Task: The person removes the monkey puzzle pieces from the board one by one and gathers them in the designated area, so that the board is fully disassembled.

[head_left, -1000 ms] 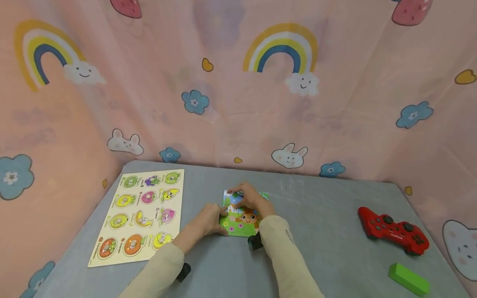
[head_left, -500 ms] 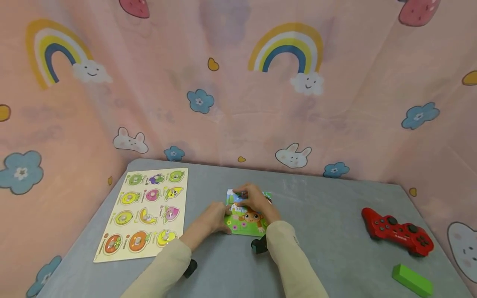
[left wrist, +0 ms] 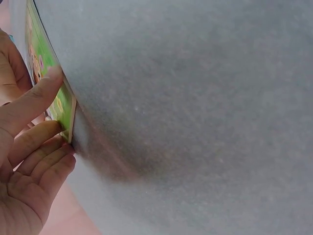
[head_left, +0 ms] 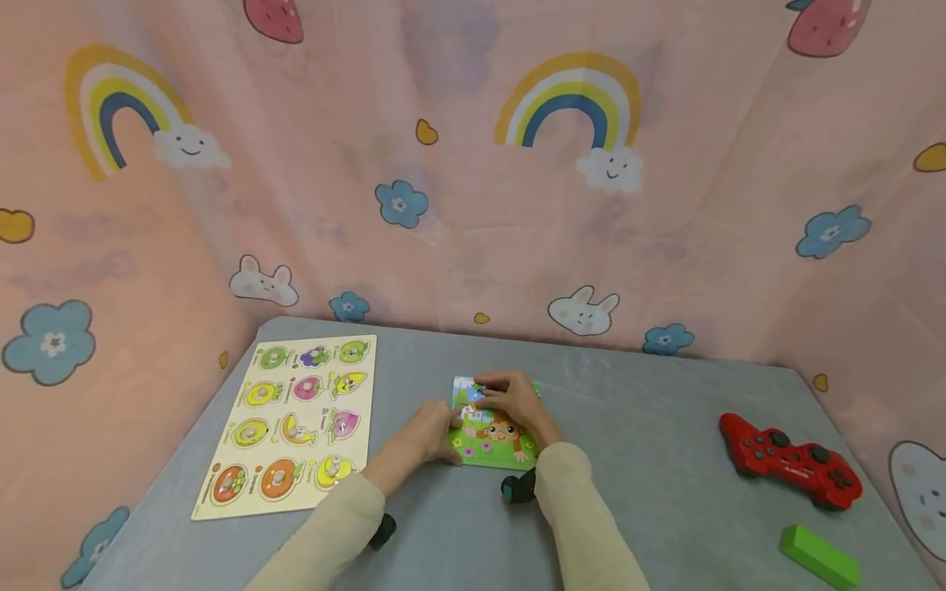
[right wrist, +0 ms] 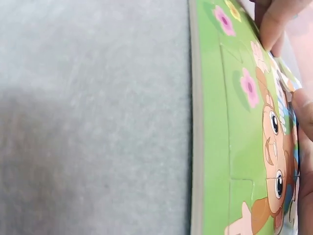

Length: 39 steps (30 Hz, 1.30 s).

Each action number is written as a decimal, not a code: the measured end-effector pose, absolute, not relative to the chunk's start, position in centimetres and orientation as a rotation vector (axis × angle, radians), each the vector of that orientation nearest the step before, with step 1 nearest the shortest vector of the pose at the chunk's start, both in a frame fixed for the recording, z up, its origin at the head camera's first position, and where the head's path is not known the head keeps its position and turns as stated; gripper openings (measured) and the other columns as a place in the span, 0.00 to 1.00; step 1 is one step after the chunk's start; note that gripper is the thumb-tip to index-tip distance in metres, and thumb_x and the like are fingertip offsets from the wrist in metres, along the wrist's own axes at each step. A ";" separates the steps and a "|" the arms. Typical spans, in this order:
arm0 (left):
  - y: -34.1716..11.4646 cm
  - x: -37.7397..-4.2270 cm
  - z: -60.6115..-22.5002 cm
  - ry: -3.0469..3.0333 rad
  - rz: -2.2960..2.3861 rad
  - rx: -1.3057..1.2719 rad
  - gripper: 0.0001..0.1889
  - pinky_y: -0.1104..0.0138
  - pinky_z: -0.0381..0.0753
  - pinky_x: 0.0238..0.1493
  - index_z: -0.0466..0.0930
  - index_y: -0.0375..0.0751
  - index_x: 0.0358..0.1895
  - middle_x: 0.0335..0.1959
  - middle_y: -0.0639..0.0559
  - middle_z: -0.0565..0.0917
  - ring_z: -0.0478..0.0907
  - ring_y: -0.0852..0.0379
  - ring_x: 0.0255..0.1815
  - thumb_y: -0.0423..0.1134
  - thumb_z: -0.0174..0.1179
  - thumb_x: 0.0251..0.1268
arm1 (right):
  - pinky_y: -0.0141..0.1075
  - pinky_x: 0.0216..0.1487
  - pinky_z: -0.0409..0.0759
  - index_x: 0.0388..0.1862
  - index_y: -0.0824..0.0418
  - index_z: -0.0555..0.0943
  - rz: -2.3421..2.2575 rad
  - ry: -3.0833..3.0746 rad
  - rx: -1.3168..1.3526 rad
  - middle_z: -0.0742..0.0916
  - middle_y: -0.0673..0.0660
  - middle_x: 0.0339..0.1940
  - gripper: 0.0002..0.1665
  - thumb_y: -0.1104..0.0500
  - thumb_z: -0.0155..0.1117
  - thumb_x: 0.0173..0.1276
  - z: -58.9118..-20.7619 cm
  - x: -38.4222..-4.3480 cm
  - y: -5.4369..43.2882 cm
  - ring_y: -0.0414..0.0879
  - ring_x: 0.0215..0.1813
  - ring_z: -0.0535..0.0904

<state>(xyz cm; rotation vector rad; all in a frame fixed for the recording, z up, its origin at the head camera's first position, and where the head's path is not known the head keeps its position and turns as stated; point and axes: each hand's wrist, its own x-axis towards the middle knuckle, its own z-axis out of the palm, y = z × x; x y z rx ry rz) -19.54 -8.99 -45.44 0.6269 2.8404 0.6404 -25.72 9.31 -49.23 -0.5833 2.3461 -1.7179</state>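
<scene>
A small jigsaw puzzle (head_left: 491,450) with a cartoon monkey on green grass lies flat on the grey table in the head view. My left hand (head_left: 424,435) holds its left side; in the left wrist view the thumb (left wrist: 51,76) lies on the green border and the other fingers bend at the corner. Over the puzzle's upper part, my right hand (head_left: 521,402) pinches a puzzle piece (right wrist: 287,82) between thumb and fingers. That piece looks tilted beside a dark gap in the right wrist view. The right hand hides much of the puzzle's upper right.
A cream fruit peg board (head_left: 254,410) lies to the left of the hands. Off to the right are a red game controller (head_left: 791,461) and a green block (head_left: 819,556). A pink patterned cloth (head_left: 473,246) hangs behind the grey table (head_left: 643,460).
The head view has shifted a little, so everything sits slightly further right. The right hand's fingers have shifted slightly over the puzzle's top part; the left hand keeps its place at the left edge.
</scene>
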 end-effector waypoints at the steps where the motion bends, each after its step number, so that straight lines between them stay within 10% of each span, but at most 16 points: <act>1: -9.0 -19.6 -45.5 2.841 0.639 0.625 0.27 0.62 0.79 0.39 0.86 0.31 0.44 0.46 0.37 0.84 0.75 0.58 0.34 0.37 0.81 0.34 | 0.36 0.48 0.81 0.53 0.74 0.80 -1.734 2.340 -0.568 0.81 0.71 0.54 0.21 0.71 0.68 0.59 -49.3 -25.8 9.4 0.60 0.53 0.80; 11: -8.7 -19.7 -45.5 2.829 0.591 0.600 0.27 0.62 0.80 0.46 0.85 0.32 0.45 0.51 0.38 0.82 0.80 0.52 0.46 0.38 0.80 0.35 | 0.34 0.42 0.83 0.49 0.72 0.83 -1.893 2.282 -0.371 0.85 0.69 0.48 0.20 0.70 0.72 0.55 -50.0 -25.9 9.7 0.55 0.49 0.84; 20: -8.6 -19.7 -45.4 2.820 0.597 0.625 0.24 0.66 0.74 0.33 0.87 0.32 0.41 0.37 0.45 0.86 0.68 0.59 0.29 0.37 0.80 0.35 | 0.32 0.40 0.82 0.47 0.66 0.85 -1.929 2.270 -0.210 0.87 0.63 0.45 0.20 0.66 0.75 0.53 -49.7 -25.7 10.2 0.49 0.45 0.85; 39: -8.8 -19.4 -45.3 2.820 0.638 0.644 0.24 0.65 0.75 0.34 0.87 0.31 0.41 0.40 0.40 0.86 0.67 0.59 0.28 0.36 0.80 0.34 | 0.40 0.52 0.79 0.51 0.68 0.83 -1.935 2.289 -0.183 0.86 0.65 0.49 0.25 0.65 0.76 0.53 -49.4 -25.7 13.4 0.52 0.50 0.83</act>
